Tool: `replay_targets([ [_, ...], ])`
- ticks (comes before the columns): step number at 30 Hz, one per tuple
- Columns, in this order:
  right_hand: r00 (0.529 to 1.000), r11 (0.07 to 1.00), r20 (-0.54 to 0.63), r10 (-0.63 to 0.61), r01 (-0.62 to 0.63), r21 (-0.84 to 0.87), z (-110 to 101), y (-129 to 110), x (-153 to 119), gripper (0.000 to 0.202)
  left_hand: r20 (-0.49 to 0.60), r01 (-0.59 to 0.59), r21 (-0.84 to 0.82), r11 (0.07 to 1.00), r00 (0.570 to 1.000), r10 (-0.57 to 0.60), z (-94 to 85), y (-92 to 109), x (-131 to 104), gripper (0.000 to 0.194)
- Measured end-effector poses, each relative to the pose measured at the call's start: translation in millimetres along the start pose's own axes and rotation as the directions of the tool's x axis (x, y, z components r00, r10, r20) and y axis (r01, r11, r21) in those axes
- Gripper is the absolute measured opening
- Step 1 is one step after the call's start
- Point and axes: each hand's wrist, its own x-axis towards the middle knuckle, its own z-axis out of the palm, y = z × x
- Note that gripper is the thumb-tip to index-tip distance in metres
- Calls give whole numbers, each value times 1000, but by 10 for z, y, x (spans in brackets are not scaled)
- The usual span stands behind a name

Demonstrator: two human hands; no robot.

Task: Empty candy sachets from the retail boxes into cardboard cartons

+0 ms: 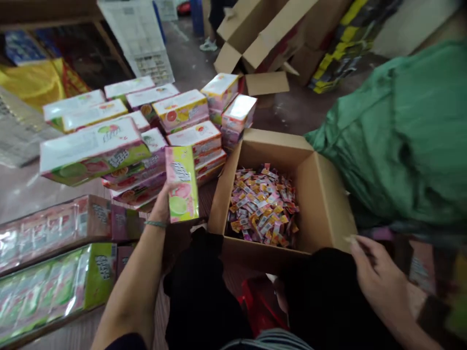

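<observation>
A green and pink box (181,183) stands upright in my left hand (160,206), whose fingers are wrapped round its left side. To its right is an open cardboard carton (326,194), with a heap of small wrapped packets (263,206) in it. My right hand (379,277) is beside the carton's near right corner, thumb and fingertips pinched together; something small and pale shows at the tips, too blurred to name. Stacks of white-topped fruit-print boxes (182,104) stand behind and left of the held box.
Film-wrapped packs (54,287) lie at the lower left. Green cloth (408,136) bulges beside the carton on the right. Empty open cartons (255,43) and a white crate (136,34) are at the back. Red material (260,304) lies between my legs.
</observation>
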Motion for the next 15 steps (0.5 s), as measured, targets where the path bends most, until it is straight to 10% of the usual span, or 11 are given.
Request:
replay_targets([
  [6, 906, 691, 412, -92, -240, 682, 589, -959, 326, 64, 233, 12, -194, 981, 972, 35, 1080, 585, -863, 51],
  [10, 743, 429, 595, -305, -451, 783, 936, -1443, 568, 59, 422, 208, -66, 976, 892, -162, 1618, 199, -1049, 61],
  [15, 757, 331, 565, -327, -469, 819, 1023, -1316, 739, 66, 472, 242, -106, 964, 866, -166, 1828, -339, -755, 37],
])
